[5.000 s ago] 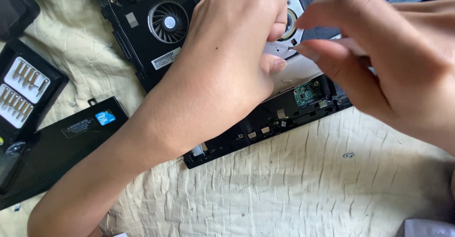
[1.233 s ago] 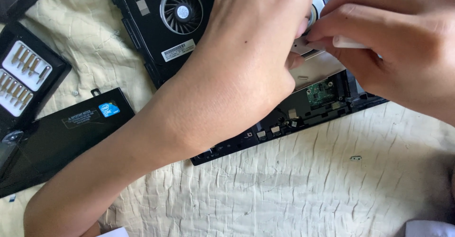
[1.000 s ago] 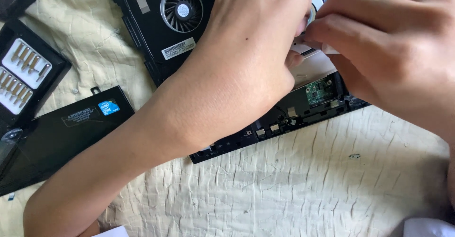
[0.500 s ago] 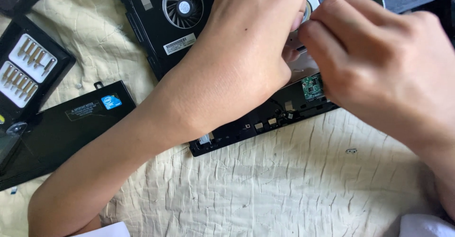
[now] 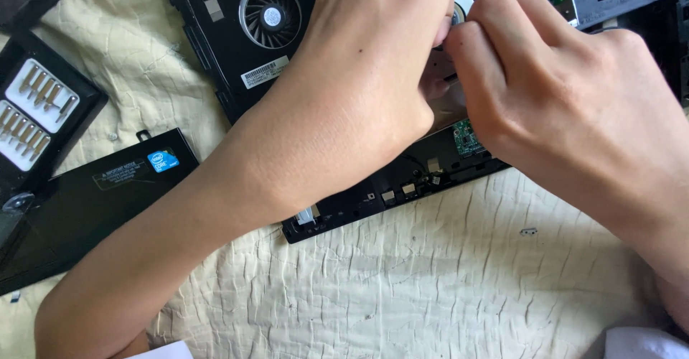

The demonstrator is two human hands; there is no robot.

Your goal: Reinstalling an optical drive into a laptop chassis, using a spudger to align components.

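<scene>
Black plastic laptop chassis point(image 5: 402, 187), opened, lying on a cream quilted bedspread point(image 5: 430, 280); both hands are at work over its middle.

Left hand point(image 5: 366, 79): back of the hand up, knuckles bent, resting on the chassis. Its fingers curl down and under out of sight, so whether they grip anything cannot be told.

Right hand point(image 5: 567, 108): meets the left from the other side, fingers point(image 5: 481, 50) bunched tightly together and pressed against the left hand's fingertips. Something pale shows in the small gap between the two hands, too hidden to name; whether the fingers hold it cannot be told.

Cooling fan point(image 5: 270, 16): round, black, set in the chassis just beyond the left wrist, with a white label just beside it.

Small green circuit board point(image 5: 465, 138): on the chassis rim, directly under the right hand's fingers.

Silver disc-shaped part point(image 5: 459, 0): only an edge visible behind the fingers of both hands.

Black flat cover panel point(image 5: 79, 201): lying on the bedspread, well apart from the fingers, beside the left forearm; a blue sticker sits on it.

Screwdriver bit case point(image 5: 36, 111): black, open, rows of metal bits in white holders, beyond the panel.

Tiny loose metal piece point(image 5: 529, 231): on the bedspread, near the right wrist.
</scene>
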